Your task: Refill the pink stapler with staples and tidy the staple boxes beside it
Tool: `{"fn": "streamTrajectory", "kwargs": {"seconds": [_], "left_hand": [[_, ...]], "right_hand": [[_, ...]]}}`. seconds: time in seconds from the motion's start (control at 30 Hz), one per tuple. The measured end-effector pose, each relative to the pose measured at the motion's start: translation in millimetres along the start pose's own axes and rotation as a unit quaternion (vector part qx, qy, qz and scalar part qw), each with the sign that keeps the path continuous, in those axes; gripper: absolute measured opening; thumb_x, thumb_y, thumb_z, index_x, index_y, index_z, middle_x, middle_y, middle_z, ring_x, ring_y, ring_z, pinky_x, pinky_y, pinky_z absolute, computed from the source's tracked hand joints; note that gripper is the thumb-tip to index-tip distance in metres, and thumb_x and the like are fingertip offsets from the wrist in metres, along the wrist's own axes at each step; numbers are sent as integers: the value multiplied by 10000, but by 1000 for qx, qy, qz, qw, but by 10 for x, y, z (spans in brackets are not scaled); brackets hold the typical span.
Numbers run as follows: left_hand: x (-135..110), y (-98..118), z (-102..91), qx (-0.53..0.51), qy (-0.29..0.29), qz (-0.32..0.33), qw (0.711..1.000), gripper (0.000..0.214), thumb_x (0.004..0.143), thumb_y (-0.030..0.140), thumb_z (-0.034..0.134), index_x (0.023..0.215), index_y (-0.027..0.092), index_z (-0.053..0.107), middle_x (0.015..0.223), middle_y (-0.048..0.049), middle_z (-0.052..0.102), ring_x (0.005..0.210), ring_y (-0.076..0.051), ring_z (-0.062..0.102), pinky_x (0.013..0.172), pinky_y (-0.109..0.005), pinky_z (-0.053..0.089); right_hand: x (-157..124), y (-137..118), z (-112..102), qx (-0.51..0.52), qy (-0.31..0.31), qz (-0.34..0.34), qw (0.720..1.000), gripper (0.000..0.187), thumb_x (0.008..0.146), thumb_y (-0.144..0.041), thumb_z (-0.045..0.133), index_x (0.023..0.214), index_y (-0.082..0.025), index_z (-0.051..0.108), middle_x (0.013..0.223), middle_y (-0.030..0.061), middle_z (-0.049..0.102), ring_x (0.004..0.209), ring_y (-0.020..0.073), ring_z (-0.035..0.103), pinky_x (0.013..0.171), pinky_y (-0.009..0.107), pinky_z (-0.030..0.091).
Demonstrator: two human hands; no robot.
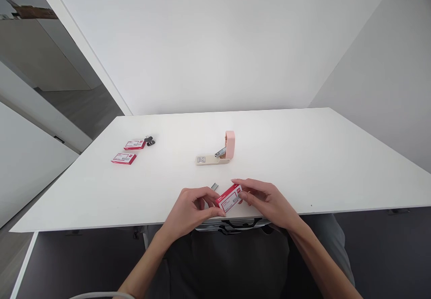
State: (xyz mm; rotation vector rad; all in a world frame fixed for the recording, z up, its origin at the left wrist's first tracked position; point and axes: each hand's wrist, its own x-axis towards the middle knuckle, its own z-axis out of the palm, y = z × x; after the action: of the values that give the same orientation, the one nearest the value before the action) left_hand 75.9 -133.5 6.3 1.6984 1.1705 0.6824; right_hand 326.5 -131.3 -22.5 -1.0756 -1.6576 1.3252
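A small red and white staple box (229,199) is held tilted just above the table's front edge. My left hand (191,207) grips its left end between thumb and fingers. At the right end, my right hand (267,200) pinches the box, its thumb on the printed face. Just behind the box lies a small grey strip of staples (214,186), partly hidden by my left hand. Farther back stands a stapler (215,159) with a cream base; its pink top is swung upright and its metal magazine is tilted up.
Two more red and white boxes (124,158) lie at the left of the white table (286,155). Beside the farther one is a small black staple remover-like object (150,140). A white wall (208,43) rises behind the table. Black handles (242,223) show below the front edge.
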Motion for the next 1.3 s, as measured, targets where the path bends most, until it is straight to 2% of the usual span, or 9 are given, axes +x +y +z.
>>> {"fn": "streamTrajectory", "kwargs": {"seconds": [0.13, 0.27, 0.47, 0.6, 0.73, 0.87, 1.03, 1.17, 1.3], "left_hand": [[-63, 38, -31, 8, 44, 2, 999, 301, 946, 491, 634, 901, 207, 724, 730, -25, 756, 631, -157, 660, 588, -264, 499], [-168, -54, -275, 57, 175, -9, 983, 338, 954, 536, 605, 872, 216, 678, 710, -18, 745, 680, -172, 686, 655, -275, 526], [-362, -348, -980, 184, 396, -134, 890, 431, 942, 637, 538, 888, 237, 687, 893, -25, 773, 709, -190, 659, 717, -311, 509], [-408, -554, -1404, 278, 413, -192, 846, 448, 916, 622, 519, 931, 216, 709, 1189, -113, 744, 970, -313, 671, 898, -440, 505], [-410, -702, -1587, 343, 411, -175, 827, 481, 925, 595, 491, 1011, 166, 689, 1203, -196, 703, 1248, -400, 569, 1136, -577, 350], [-412, -676, -1414, 390, 433, -99, 806, 573, 927, 573, 538, 1266, 117, 611, 1184, -195, 639, 1235, -392, 543, 1091, -564, 419], [-292, -407, -876, 363, 281, 86, 884, 302, 978, 478, 559, 1119, 243, 684, 1100, -78, 662, 1029, -256, 629, 981, -425, 510], [-79, -212, -420, 318, 161, 122, 926, 264, 981, 462, 595, 1124, 261, 691, 1138, -75, 682, 1067, -252, 632, 954, -411, 518], [134, -155, -97, 326, 130, 120, 929, 292, 917, 478, 698, 1099, 250, 685, 1106, -63, 688, 1041, -263, 629, 946, -440, 510]], "right_hand": [[-4, 6, 26, 17, 16, 6, 1000, 557, 1002, -487, 624, 1532, -350, 520, 1176, 51, 755, 925, 220, 721, 867, 418, 593], [0, 24, 58, 30, 45, 3, 999, 616, 1025, -496, 568, 1595, -334, 398, 1279, 100, 721, 916, 230, 729, 780, 414, 608], [-4, 22, 80, 24, 49, 12, 998, 501, 1018, -511, 580, 1470, -303, 522, 1247, 101, 721, 898, 216, 718, 771, 398, 600], [-2, 34, 82, 18, 55, 11, 998, 473, 1019, -521, 573, 1430, -291, 543, 1190, 96, 733, 886, 216, 721, 762, 393, 593], [0, 26, 87, 14, 56, 11, 998, 468, 1023, -527, 559, 1418, -277, 542, 1161, 99, 736, 882, 219, 720, 748, 388, 593], [-4, -3, 96, 16, 58, 14, 998, 464, 1025, -526, 555, 1414, -274, 541, 1157, 99, 733, 881, 216, 714, 750, 386, 591], [-3, -16, 103, 11, 61, 13, 998, 440, 1025, -524, 556, 1387, -275, 559, 1141, 94, 737, 882, 218, 717, 750, 386, 590], [9, 10, 100, 11, 61, 10, 998, 445, 1021, -537, 558, 1372, -264, 566, 1127, 98, 740, 873, 219, 716, 741, 383, 591], [18, 27, 95, 13, 62, 10, 998, 441, 1020, -538, 564, 1364, -261, 566, 1127, 93, 741, 874, 211, 715, 743, 369, 582]]}}
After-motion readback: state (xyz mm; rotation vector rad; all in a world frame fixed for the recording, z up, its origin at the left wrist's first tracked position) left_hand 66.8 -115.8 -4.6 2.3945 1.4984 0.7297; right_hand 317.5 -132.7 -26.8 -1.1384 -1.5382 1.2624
